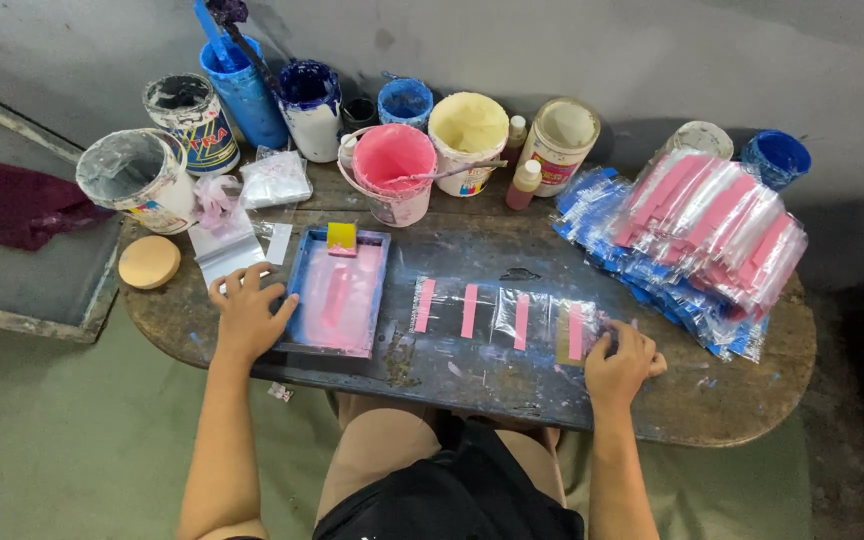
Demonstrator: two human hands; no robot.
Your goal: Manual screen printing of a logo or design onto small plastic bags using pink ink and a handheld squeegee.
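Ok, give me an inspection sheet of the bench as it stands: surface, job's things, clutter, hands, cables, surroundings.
Surface: dark oval table, smeared with blue and pink paint.
Job's things: blue-framed screen with pink ink, a yellow-topped squeegee at its far end; a row of clear bags with pink stripes; a bag stack at right.
Clutter: paint tubs along the back, including a pink tub and a cream tub; small bottles; wooden disc; loose plastic bags.
Hands: left hand flat on the screen's left edge; right hand on the rightmost bag.
Cables: nothing seen.
Surroundings: grey wall, green floor, dark red cloth at left.
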